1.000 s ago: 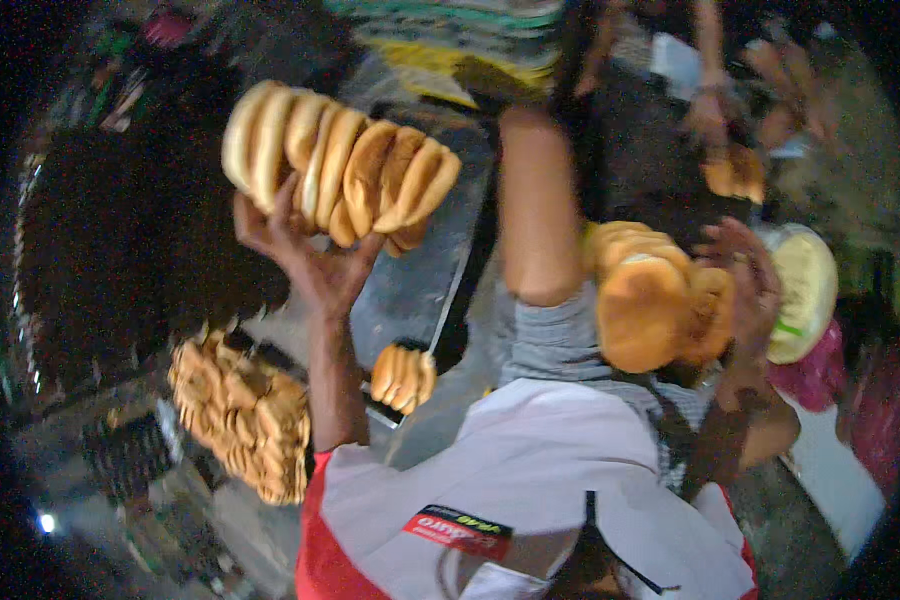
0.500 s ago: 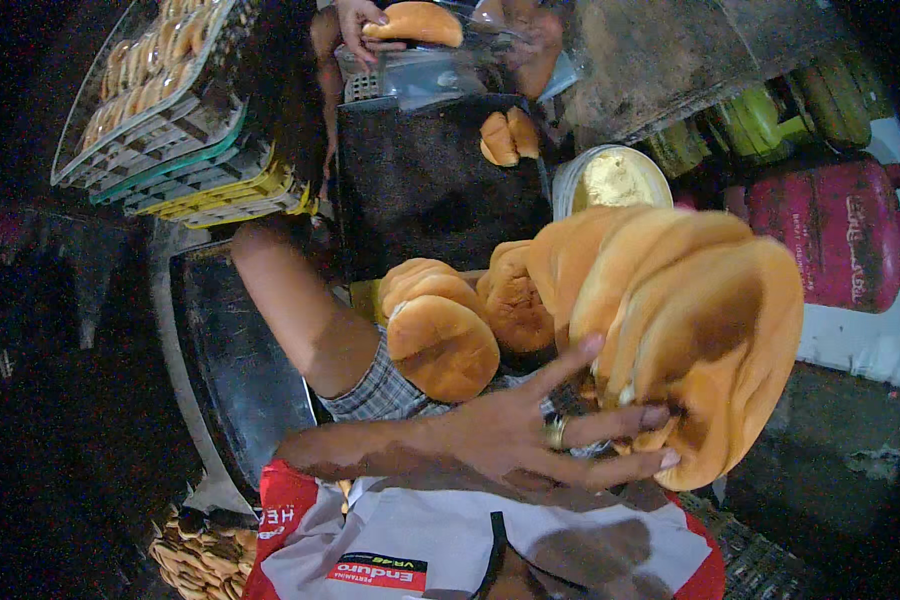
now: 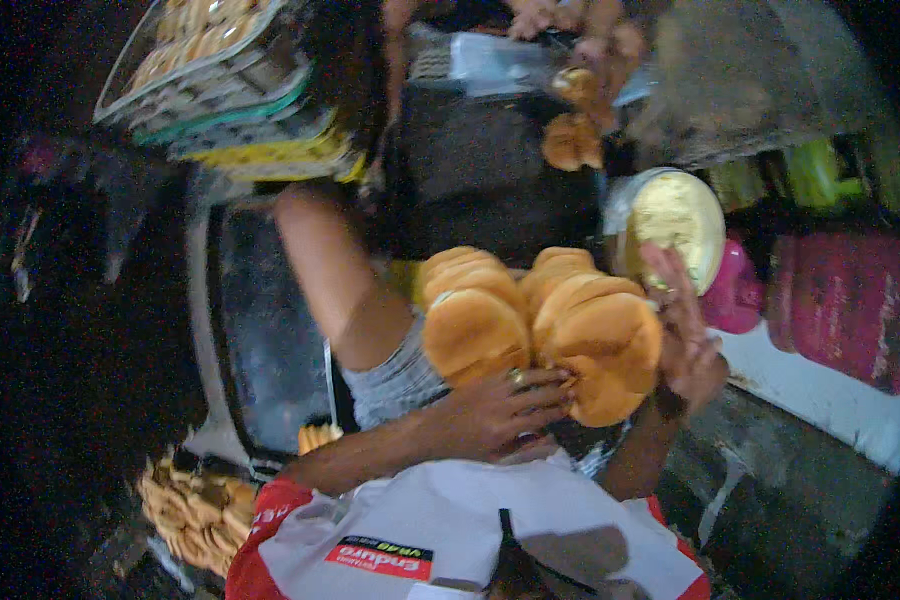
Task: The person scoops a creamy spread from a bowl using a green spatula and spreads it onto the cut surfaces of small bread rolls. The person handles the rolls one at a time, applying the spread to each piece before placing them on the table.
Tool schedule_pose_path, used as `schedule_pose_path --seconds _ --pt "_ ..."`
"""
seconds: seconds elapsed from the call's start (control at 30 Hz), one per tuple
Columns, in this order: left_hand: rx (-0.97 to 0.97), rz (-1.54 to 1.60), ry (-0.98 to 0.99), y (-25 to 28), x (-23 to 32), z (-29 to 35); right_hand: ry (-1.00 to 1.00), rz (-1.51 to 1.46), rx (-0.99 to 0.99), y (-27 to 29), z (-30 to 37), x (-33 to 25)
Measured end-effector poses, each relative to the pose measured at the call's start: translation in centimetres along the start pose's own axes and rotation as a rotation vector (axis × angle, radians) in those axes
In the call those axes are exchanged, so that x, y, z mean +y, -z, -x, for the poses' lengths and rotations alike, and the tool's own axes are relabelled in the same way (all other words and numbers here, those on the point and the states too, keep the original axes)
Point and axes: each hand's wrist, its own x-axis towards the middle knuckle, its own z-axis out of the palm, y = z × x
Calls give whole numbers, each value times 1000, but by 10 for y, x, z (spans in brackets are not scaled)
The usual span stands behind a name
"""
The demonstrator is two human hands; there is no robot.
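Two rows of round golden buns lie side by side in front of me: the left row (image 3: pixel 475 330) and the right row (image 3: pixel 600 345). My left hand (image 3: pixel 520 405) reaches across the near end of the rows. Its fingers are stretched out and their tips touch the lower edge of the right row. Beside that row's right side is my right hand (image 3: pixel 688 330), blurred, with fingers extended upward and apart and no bun in it. Just beyond it stands a tub of pale yellow spread (image 3: pixel 675 225), which the fingertips partly overlap.
Stacked crates of packed buns (image 3: pixel 220 75) stand at the far left. A dark tray (image 3: pixel 480 160) lies ahead with bun pieces (image 3: pixel 573 140) near another person's hands (image 3: pixel 580 30). Another dark tray (image 3: pixel 270 330) is at left, a bun pile (image 3: pixel 195 510) lower left, a pink cylinder (image 3: pixel 840 305) at right.
The large stack of buns raised close at right has come down beside the left row. My right hand now shows, off the buns. The view has shifted, and the other person's bun is lower.
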Motion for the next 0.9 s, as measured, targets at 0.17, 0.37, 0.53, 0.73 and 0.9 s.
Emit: schedule_pose_path --seconds 0.17,0.37,0.53,0.73,0.9 --pt "455 -197 312 96 -22 48 82 108 -38 24 5 -36" --pt "1119 -540 1313 95 -82 311 -129 -151 14 -5 -12 -50" --pt "333 -642 2073 -85 -52 457 -256 -268 -6 8 -7 1" --pt "140 -771 2304 -180 -57 495 -309 -207 20 11 -4 -19" --pt "167 -669 2044 -98 -67 538 -266 -312 70 5 1 31"
